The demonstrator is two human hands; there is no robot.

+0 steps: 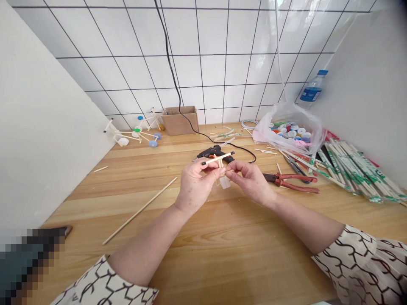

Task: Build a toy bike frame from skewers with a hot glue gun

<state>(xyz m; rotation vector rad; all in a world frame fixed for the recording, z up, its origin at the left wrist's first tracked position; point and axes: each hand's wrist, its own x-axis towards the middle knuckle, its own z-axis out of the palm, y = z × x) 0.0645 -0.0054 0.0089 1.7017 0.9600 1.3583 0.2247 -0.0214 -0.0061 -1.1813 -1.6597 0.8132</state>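
The left hand (193, 180) and the right hand (251, 178) meet fingertip to fingertip just in front of the glue gun (213, 151), raised off the surface (203, 254). Both are pinched shut on a small stick frame (218, 159). The left thumb and forefinger grip its long crossbar, and the right thumb and forefinger nip a short piece at its lower end. A pale cap (224, 182) shows just below the fingertips; I cannot tell whether it hangs from the frame or lies under it.

To do this hold well, I judge that the pinches belong close to the joints and not out on the thin stick ends. The pressure should be light and even so nothing twists, and the frame should stay square to the eye while both wrists are steady.

Right of the glue gun lie red-handled pliers (295, 181). Farther right are wrapped chopstick packs (356, 169), and behind those a clear bag of bottle caps (289, 131). Left of the glue gun and nearer the person lies a long bare stick (140, 210). Behind it, against the tiled wall, is a cardboard box (179, 120), with finished stick-and-cap models (136, 132) to the left of that.
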